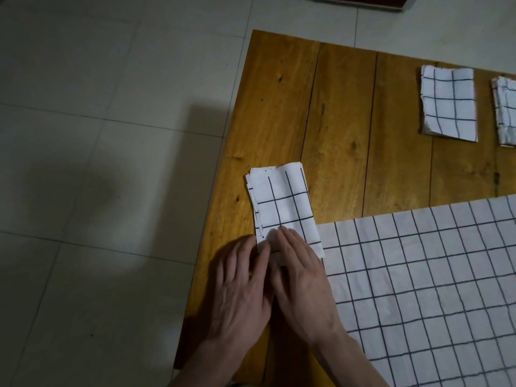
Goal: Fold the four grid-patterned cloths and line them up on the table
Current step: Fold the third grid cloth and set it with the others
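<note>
Both hands, left hand (240, 286) and right hand (300, 277), press flat with extended fingers on the near end of the folded cloth (282, 202). Its long axis runs away from them along the table (343, 129) edge; the unfolded cloth (435, 280) lies just right, nearer the right hand.

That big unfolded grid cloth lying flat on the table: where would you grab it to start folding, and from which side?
Probably by a corner of its near-left part. The unfolded cloth lies spread flat, so only an edge or corner can be pinched. Its left edge ends on bare table, right beside the right hand and left hand, now pressing the folded cloth. Come in from the left.
</note>
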The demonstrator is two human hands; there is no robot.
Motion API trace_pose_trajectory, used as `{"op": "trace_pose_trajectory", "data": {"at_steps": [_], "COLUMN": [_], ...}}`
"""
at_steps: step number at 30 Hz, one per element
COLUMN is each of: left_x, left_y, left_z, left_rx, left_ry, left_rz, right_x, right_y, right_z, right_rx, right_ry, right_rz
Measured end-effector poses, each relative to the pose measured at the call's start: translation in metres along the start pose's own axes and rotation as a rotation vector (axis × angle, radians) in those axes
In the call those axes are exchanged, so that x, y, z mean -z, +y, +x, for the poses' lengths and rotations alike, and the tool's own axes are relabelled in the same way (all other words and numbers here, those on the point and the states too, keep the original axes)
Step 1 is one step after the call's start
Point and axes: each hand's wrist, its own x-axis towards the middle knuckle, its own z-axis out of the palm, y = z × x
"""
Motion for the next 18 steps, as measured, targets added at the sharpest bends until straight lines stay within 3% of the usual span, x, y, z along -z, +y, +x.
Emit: {"op": "trace_pose_trajectory", "data": {"at_steps": [7,13,18], "left_x": [-0.002,0.002,0.007], "left_y": [0.000,-0.008,-0.011], "left_z": [0.005,0.013,0.025], "left_rx": [-0.035,-0.061,0.005], "left_ry": [0.012,0.033,0.069], "left_rz": [0.072,0.111,0.158], "right_x": [0.024,0.041,0.041], "right_y": [0.015,0.055,0.048], "right_z": [0.014,0.027,0.022], "right_rx": [0.070,0.154,0.207], "right_ry": [0.082,0.047,0.015], "right_rz": [0.003,-0.165,-0.223]}}
